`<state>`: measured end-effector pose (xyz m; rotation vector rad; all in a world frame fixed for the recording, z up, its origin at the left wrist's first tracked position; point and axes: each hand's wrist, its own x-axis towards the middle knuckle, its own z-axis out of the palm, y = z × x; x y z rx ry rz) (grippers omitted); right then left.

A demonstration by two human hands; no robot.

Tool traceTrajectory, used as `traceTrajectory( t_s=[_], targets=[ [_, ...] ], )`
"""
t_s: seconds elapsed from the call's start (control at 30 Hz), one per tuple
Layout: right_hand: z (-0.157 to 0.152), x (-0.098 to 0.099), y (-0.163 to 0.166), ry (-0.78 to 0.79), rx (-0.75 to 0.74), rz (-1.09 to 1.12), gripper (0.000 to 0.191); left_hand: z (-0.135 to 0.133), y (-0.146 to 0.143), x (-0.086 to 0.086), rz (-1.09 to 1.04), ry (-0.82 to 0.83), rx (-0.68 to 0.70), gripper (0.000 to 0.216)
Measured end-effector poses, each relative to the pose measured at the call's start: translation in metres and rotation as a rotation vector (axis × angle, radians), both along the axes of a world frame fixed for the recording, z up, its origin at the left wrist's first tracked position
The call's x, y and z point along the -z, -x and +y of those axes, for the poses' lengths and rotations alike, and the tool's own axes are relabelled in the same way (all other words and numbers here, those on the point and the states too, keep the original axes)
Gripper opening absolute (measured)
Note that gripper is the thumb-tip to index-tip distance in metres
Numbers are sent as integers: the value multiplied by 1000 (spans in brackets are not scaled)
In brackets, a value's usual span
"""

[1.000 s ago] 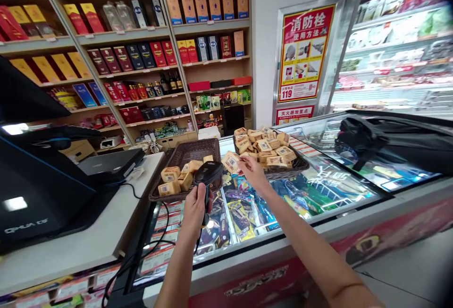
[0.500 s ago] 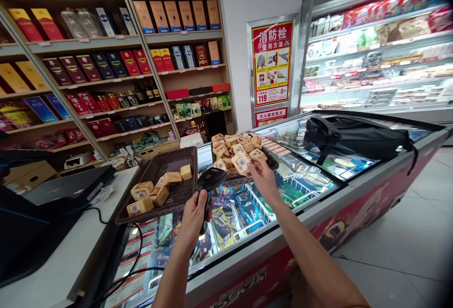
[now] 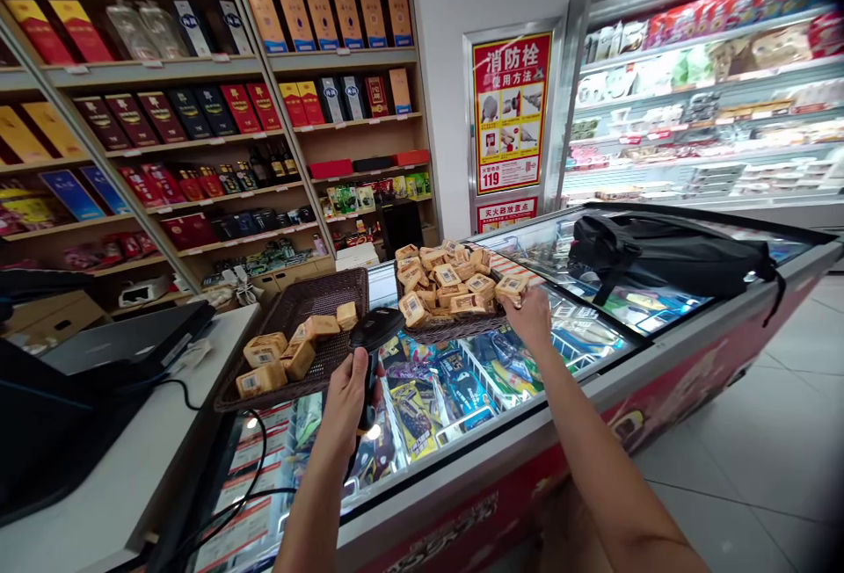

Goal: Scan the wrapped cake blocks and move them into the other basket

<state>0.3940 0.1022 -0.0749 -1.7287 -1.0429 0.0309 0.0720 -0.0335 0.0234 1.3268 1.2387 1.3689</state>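
The left hand [image 3: 346,397] is wrapped tight around the handle of the black plastic barcode scanner [image 3: 377,329]. The right hand [image 3: 535,318] is pinched shut on a small tan square packet [image 3: 511,289]. A dark brown woven basket [image 3: 454,330], piled full of such packets, sits on the glass freezer surface [image 3: 593,340]. The held packet is at the right edge of that basket, touching the pile. The scanner is just left of the basket, a bit nearer the person. So the packet lies to the right of the scanner, with the pile between them. A second brown woven basket [image 3: 323,296], nearly empty, sits left of the full one.
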Motion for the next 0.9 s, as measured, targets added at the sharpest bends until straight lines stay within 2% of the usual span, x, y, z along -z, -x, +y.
traceTrajectory(
  t_s=[0.1,0.2,0.3,0.4,0.5,0.6,0.67,0.73,0.8,0.9],
  targets=[
    [5,3,-10,-78,-98,178,79,2,11,3,-45,-1,-31,62],
    [4,0,-19,-76,-147,156,74,2,22,5,-64,14,-57,63],
    [0,-9,-23,54,-68,-60,65,-1,29,6,-66,21,-68,61],
    [1,-22,-23,239,-41,-175,55,-4,33,6,-68,20,-71,61],
    [9,-28,-29,267,-205,-254,48,-4,36,8,-84,14,-63,62],
    [14,-22,-40,220,-416,-326,44,-4,38,9,-108,8,-47,62],
    [13,-15,-45,224,-427,-359,44,-5,39,7,-111,12,-47,63],
    [10,-11,-41,172,-335,-371,49,-7,41,4,-110,17,-63,63],
    [8,-12,-25,13,-239,-374,53,-9,44,0,-118,15,-90,63],
    [6,-26,25,-241,-208,-366,47,-12,52,-2,-152,1,-125,62]
  ],
)
